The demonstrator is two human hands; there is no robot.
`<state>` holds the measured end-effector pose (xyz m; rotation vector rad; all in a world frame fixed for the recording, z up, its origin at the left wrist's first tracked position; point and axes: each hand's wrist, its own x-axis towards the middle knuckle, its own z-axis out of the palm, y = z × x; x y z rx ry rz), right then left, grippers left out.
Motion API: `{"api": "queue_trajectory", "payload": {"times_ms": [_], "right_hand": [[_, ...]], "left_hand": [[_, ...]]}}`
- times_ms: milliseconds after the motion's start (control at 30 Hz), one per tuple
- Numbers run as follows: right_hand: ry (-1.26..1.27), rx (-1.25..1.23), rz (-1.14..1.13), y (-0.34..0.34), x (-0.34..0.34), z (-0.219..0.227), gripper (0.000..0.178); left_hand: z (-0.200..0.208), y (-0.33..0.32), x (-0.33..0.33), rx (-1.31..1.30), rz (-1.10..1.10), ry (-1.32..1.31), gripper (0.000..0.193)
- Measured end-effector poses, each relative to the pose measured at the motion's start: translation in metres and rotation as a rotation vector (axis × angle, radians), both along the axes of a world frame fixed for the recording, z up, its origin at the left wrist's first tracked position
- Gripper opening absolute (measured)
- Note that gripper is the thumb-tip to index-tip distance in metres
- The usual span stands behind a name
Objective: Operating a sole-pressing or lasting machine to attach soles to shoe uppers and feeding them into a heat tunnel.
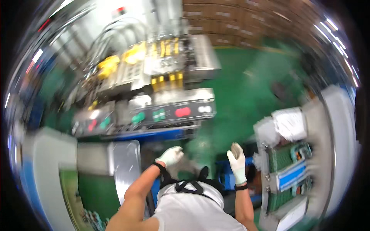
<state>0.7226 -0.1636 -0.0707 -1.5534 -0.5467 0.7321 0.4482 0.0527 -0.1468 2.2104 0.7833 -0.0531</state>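
Note:
My left hand (170, 156), in a white glove with a black band at the wrist, is in front of my waist. Its fingers look curled in, and I see nothing in them. It is nearest to a shiny metal plate (129, 169) on the left and the machine's control panel (169, 113) ahead, apart from both. My right hand (237, 159), gloved the same way, is raised with fingers stretched and thumb apart. It holds nothing. Below it is a blue bin (227, 173), and to its right a rack (275, 181) with green-lined trays.
A machine with yellow parts (135, 53) stands ahead, its panel bearing red, green and white buttons. White sheets (290, 124) lie atop the right-hand rack. Stacked brown cartons (223, 23) line the back beyond the green floor (239, 88). A pale machine housing (50, 161) is at left.

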Motion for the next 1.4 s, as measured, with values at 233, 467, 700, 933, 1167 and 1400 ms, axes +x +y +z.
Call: {"api": "queue_trajectory", "payload": {"times_ms": [233,467,700,933,1167,1400], "right_hand": [[-0.231,-0.284,0.832,0.094,-0.123,-0.095,0.058],[-0.558,-0.764,1.069,0.123,-0.174,-0.115,0.054],[-0.66,-1.176,1.204,0.171,-0.168,-0.099,0.046],[-0.814,-0.731,1.496,0.229,-0.352,-0.068,0.049],[-0.623,-0.258,1.864,0.181,-0.573,0.032,0.073],[-0.88,0.054,1.451,0.222,-0.499,0.048,0.039]], "left_hand": [[-0.02,-0.112,-0.456,0.399,1.855,-0.089,0.028],[-0.074,-0.39,-0.573,0.196,2.599,0.463,0.087],[-0.103,-0.465,-0.666,0.539,2.372,0.37,0.079],[-0.086,-0.418,-0.69,0.419,2.475,0.407,0.029],[0.006,-0.254,-0.558,0.551,1.982,-0.015,0.023],[0.128,-0.045,-0.368,0.478,1.178,-0.427,0.02]]}}
